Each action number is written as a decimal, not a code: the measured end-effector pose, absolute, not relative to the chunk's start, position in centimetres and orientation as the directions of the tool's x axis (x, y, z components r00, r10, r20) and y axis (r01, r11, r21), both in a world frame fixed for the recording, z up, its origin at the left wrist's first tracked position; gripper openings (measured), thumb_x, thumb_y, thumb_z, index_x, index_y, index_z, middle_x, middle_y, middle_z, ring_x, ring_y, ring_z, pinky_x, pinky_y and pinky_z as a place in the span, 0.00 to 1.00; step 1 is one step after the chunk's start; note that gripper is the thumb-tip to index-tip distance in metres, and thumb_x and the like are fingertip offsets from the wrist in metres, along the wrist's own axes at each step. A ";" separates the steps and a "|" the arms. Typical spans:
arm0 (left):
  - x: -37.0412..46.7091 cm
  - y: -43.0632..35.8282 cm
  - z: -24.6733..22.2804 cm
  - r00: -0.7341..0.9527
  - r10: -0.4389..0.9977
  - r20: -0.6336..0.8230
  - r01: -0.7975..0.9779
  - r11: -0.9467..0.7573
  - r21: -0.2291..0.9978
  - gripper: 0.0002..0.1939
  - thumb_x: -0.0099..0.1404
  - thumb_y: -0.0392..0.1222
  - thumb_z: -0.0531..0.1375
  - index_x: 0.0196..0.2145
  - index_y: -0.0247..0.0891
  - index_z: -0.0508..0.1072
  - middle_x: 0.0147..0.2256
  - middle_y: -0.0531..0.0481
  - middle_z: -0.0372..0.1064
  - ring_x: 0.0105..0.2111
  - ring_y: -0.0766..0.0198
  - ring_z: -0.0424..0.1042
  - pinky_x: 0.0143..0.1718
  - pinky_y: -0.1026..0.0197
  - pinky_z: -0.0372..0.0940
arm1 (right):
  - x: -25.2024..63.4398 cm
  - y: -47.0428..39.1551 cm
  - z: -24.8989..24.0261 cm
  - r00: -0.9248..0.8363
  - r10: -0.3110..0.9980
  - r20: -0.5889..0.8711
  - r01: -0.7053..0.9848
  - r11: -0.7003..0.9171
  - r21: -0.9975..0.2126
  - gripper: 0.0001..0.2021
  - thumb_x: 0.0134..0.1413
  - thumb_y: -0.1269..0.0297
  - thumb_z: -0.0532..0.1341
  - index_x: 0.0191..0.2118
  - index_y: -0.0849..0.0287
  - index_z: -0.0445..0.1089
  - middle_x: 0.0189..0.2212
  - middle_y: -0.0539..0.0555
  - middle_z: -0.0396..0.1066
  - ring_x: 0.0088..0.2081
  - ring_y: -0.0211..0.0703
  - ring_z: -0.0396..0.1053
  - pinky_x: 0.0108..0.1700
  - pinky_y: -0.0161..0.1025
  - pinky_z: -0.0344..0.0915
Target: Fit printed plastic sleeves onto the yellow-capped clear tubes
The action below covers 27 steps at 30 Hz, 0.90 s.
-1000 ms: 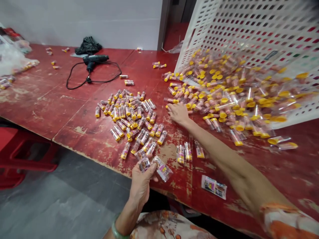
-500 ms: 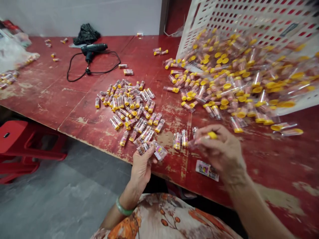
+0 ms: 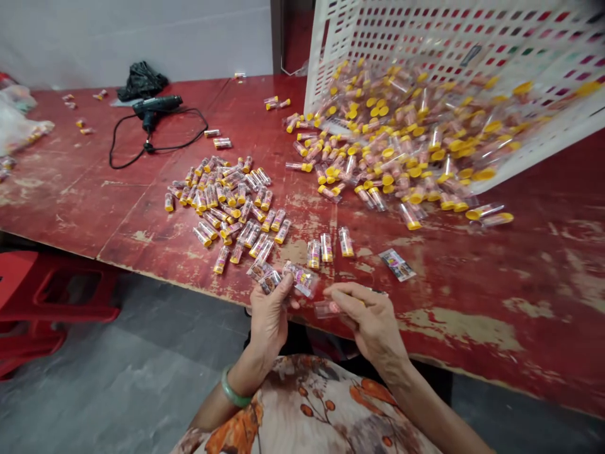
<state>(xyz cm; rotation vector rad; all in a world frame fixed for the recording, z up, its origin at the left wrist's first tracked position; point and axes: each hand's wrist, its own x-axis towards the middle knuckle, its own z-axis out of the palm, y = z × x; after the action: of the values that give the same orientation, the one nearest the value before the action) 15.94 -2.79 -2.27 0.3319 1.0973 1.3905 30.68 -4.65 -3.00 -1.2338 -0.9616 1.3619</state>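
Observation:
My left hand [image 3: 270, 315] is closed on a few flat printed plastic sleeves [image 3: 302, 279], pinned beneath the thumb close to the table's front edge. To its right, my right hand [image 3: 373, 318] pinches a clear plastic tube [image 3: 325, 309] with something pink inside; the fingers cover most of it. The tube's clear end points at my left hand, a small gap away. Just beyond the hands lie labelled tubes [image 3: 326, 248] with yellow caps. One loose printed sleeve [image 3: 397, 265] rests flat to the right, and a dark edge shows behind my right fingers.
A pile of labelled tubes [image 3: 227, 195] covers the table's middle. At back right, a tipped white basket [image 3: 326, 57] spills unlabelled, yellow-capped tubes [image 3: 387, 151]. A heat gun [image 3: 154, 110] with looped cord and a black plastic bag [image 3: 142, 81] lie at back left. Red stools [image 3: 28, 277] stand left.
My right hand has come down and left, bringing the tube near my left hand and uncovering the loose sleeve. My left hand keeps its sleeves. The view has shifted slightly right.

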 end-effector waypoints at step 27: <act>13.9 -2.4 -2.5 0.166 0.882 -0.441 -0.425 0.468 0.775 0.14 0.48 0.45 0.70 0.25 0.34 0.71 0.17 0.54 0.66 0.15 0.72 0.62 0.14 0.71 0.51 | 32.2 -5.0 -2.9 0.068 0.997 -0.026 0.121 -0.034 -0.992 0.07 0.50 0.63 0.64 0.24 0.57 0.74 0.23 0.49 0.69 0.27 0.37 0.65 0.33 0.35 0.60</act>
<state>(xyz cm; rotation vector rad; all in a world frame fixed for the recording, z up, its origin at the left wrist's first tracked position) 13.91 -2.37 -2.45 0.5468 1.0177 0.9996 32.18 -5.02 -2.86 -1.3522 -1.2344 1.1216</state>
